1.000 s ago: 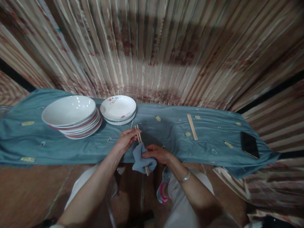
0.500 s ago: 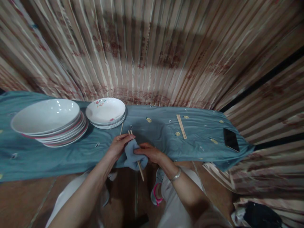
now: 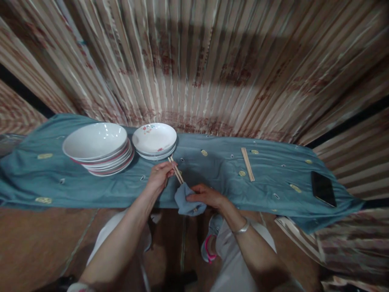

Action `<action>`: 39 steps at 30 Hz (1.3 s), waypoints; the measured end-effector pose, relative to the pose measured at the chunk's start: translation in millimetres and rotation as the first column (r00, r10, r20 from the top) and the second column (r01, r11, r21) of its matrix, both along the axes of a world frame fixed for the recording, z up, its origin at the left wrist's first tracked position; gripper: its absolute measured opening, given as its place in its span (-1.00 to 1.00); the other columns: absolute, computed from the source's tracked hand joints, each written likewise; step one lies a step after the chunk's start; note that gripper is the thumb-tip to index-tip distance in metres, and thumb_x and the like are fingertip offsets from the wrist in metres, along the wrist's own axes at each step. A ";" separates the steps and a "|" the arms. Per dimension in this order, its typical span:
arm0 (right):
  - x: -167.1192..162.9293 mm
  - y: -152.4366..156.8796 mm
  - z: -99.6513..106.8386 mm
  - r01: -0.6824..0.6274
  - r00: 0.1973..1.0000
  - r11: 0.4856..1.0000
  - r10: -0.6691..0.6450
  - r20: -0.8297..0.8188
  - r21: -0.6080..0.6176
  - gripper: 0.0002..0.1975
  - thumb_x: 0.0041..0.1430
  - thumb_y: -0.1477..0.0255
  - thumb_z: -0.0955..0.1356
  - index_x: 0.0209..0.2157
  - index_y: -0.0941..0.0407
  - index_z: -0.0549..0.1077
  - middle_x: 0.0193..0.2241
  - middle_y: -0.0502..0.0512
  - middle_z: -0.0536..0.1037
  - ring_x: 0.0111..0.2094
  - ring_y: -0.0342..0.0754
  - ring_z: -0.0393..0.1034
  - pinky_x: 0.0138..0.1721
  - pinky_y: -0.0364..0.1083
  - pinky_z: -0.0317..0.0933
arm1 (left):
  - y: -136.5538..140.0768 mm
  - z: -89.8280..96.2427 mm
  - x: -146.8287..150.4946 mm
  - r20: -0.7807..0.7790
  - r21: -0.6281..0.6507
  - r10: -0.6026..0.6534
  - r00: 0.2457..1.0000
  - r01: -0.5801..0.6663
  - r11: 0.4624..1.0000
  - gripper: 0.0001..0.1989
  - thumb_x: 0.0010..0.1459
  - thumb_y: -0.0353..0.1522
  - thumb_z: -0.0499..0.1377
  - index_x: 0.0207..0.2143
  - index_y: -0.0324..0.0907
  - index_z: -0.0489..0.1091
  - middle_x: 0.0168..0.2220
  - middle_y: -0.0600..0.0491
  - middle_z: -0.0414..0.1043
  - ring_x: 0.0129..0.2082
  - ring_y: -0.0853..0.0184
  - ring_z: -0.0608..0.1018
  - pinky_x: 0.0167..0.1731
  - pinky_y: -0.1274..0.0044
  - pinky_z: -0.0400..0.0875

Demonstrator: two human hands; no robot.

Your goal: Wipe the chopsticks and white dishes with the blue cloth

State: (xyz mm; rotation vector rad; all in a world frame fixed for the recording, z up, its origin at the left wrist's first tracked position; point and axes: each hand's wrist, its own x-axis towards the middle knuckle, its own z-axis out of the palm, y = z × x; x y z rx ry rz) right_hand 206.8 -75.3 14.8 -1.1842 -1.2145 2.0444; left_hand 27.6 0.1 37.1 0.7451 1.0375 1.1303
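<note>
A pair of pale wooden chopsticks (image 3: 178,173) slants between my hands over the near side of the table. Pinched near their upper ends, they are held by my left hand (image 3: 160,175). My right hand (image 3: 208,196) is closed on a blue-grey cloth (image 3: 186,201), which wraps the lower part of the chopsticks and hides it. Just beyond my left hand stands a stack of small white plates (image 3: 155,140) with a flower pattern on the top one.
A stack of large white bowls (image 3: 95,142) stands on the left of the teal tablecloth (image 3: 219,170). More chopsticks (image 3: 248,164) lie to the right, and a black phone (image 3: 323,189) rests near the right end. A pleated curtain (image 3: 194,61) hangs behind.
The cloth has slid down to the chopsticks' lower ends, leaving more of their upper length bare. My hands are farther apart. The camera view has shifted left, so everything sits farther right.
</note>
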 end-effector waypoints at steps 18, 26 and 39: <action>58.5 8.8 -2.1 -0.087 0.931 0.961 -0.015 0.364 0.264 -0.76 -0.04 0.27 0.39 -0.42 0.18 0.46 -0.62 -0.10 0.33 -0.58 -0.23 0.11 -0.55 -0.22 -0.01 | 7.6 14.9 -23.4 0.098 -0.002 0.218 0.971 -0.219 0.976 -0.77 -0.37 -0.41 0.44 -0.56 -0.29 0.52 -0.62 0.12 0.42 -0.65 0.59 0.36 -0.63 0.74 0.29; 38.9 14.5 6.4 0.139 0.873 0.804 -0.375 0.312 0.578 -0.80 0.04 0.37 0.27 -0.34 0.14 0.47 -0.49 -0.02 0.45 -0.49 -0.18 0.25 -0.46 -0.21 0.13 | 1.1 10.5 -11.4 0.009 0.027 0.157 0.988 -0.157 0.987 -0.69 -0.44 -0.31 0.46 -0.58 -0.28 0.52 -0.64 0.11 0.42 -0.64 0.58 0.35 -0.60 0.70 0.27; 12.1 12.7 -1.8 0.062 0.887 0.724 -0.356 0.295 0.687 -0.69 0.14 0.22 0.30 -0.27 0.13 0.56 -0.42 0.03 0.56 -0.46 -0.15 0.34 -0.40 -0.18 0.17 | -4.1 2.9 8.3 -0.084 0.134 0.075 0.994 -0.063 0.989 -0.66 -0.41 -0.19 0.43 -0.67 -0.26 0.46 -0.71 0.13 0.33 -0.66 0.53 0.30 -0.62 0.65 0.18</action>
